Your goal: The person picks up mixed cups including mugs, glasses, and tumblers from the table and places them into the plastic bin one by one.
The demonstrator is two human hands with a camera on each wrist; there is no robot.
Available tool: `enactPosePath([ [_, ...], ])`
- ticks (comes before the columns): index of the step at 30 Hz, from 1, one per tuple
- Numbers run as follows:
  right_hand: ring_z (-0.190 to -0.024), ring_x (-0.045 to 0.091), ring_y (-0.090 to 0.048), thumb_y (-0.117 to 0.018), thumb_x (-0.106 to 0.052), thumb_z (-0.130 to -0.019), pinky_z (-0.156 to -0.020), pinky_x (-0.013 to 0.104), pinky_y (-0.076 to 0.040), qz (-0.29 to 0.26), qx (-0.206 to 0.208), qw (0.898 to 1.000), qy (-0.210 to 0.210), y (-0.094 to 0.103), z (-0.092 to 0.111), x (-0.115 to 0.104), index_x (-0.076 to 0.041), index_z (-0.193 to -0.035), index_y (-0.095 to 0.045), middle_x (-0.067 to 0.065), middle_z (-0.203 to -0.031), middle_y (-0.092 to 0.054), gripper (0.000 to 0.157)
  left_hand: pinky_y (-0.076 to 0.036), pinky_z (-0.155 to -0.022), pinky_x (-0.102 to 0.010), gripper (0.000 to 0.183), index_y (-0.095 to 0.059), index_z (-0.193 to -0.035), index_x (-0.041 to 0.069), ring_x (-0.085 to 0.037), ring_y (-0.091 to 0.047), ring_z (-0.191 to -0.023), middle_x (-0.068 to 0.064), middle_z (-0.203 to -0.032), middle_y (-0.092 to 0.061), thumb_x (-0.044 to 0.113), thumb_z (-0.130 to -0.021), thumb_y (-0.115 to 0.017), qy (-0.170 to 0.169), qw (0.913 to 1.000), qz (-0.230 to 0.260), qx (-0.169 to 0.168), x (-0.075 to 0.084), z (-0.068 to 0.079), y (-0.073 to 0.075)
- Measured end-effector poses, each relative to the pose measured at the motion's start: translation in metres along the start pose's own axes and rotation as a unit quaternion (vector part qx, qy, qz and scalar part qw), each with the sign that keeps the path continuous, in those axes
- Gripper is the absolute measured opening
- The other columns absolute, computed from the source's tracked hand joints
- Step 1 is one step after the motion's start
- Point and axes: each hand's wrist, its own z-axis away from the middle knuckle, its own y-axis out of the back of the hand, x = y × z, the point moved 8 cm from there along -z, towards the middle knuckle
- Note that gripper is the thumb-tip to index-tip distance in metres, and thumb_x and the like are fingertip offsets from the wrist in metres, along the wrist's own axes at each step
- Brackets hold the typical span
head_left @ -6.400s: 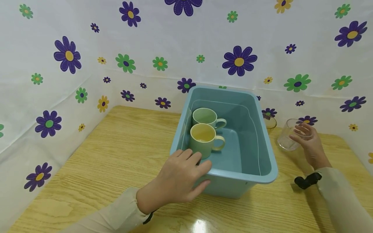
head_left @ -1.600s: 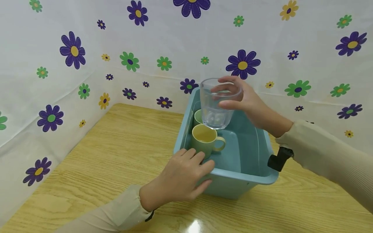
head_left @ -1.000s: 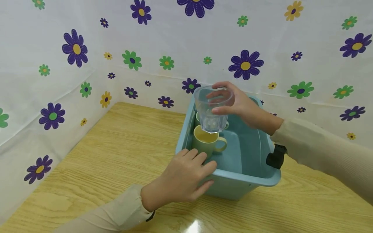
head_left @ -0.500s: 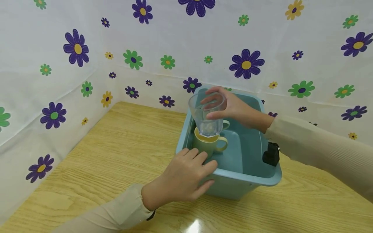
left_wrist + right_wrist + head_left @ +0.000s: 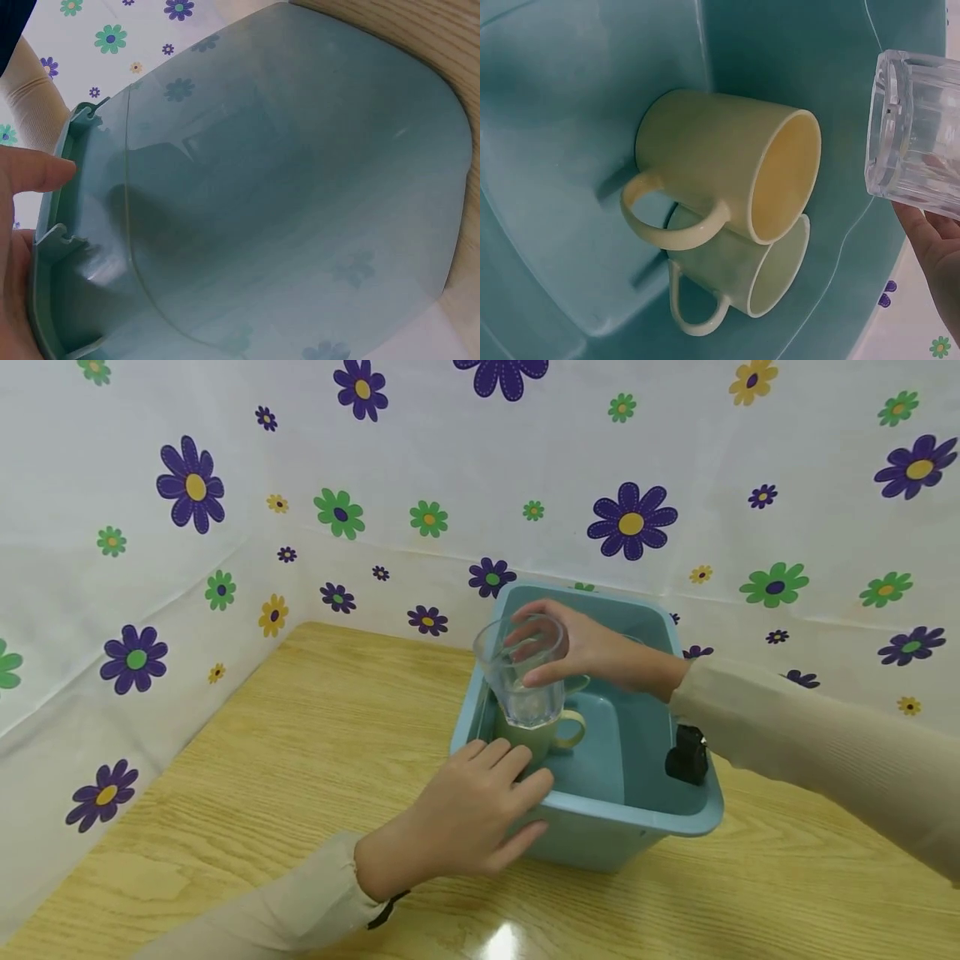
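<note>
My right hand (image 5: 577, 647) holds a clear faceted tumbler (image 5: 528, 703) by its upper part, inside the blue plastic tub (image 5: 637, 818). The tumbler is upright, slightly tilted, and overlaps the yellow mug (image 5: 536, 747) in the head view. In the right wrist view the yellow mug (image 5: 697, 157) and a pale green mug (image 5: 731, 262) stand side by side in the tub, and the tumbler (image 5: 919, 127) is apart from them, above their open tops. My left hand (image 5: 457, 814) grips the tub's near rim, its fingers over the edge.
The tub stands on a wooden table (image 5: 262, 777) near a flower-patterned sheet (image 5: 420, 443) that hangs behind and to the left. A black device (image 5: 687, 756) on the right wrist hangs over the tub's right side. To the right of the mugs the tub floor (image 5: 600, 760) shows.
My right hand has carried the tumbler from the table right of the tub to over the mugs, then lowered it toward the near left. The left hand keeps its hold on the rim.
</note>
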Motion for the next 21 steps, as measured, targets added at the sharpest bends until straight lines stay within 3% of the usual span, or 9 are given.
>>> enactPosePath([
  [10,-0.127,0.033,-0.048,-0.077,-0.019,-0.075,-0.098,0.047,-0.045,-0.018,-0.041,0.999,-0.010,-0.003,-0.001,0.006,-0.004,-0.138,-0.029,0.017,-0.137,-0.048,0.081,-0.041,-0.066,-0.028,0.038,-0.059,-0.101,0.015,-0.016,-0.052,-0.070,0.001,-0.081,-0.057,0.044,-0.077,-0.062,-0.004,0.9997,-0.024,-0.004,-0.001,0.008,0.004],
  [15,-0.129,0.034,-0.046,-0.082,-0.028,-0.069,-0.101,0.048,-0.042,-0.013,-0.080,0.997,-0.002,-0.007,-0.001,0.008,-0.003,-0.137,-0.029,0.018,-0.138,-0.046,0.089,-0.039,-0.062,-0.027,0.035,-0.058,-0.097,0.015,-0.015,-0.051,-0.066,0.002,-0.077,-0.055,0.043,-0.077,-0.062,-0.002,0.9998,-0.017,-0.004,-0.002,0.007,0.002],
  [21,-0.132,0.029,-0.043,-0.081,-0.020,-0.070,-0.107,0.046,-0.036,-0.003,-0.123,0.992,0.018,-0.012,-0.002,0.006,-0.001,-0.132,-0.034,0.017,-0.138,-0.045,0.081,-0.034,-0.058,-0.026,0.029,-0.054,-0.090,0.015,-0.014,-0.046,-0.060,0.003,-0.071,-0.051,0.041,-0.078,-0.057,0.006,0.9998,-0.017,0.005,-0.003,0.006,0.001],
])
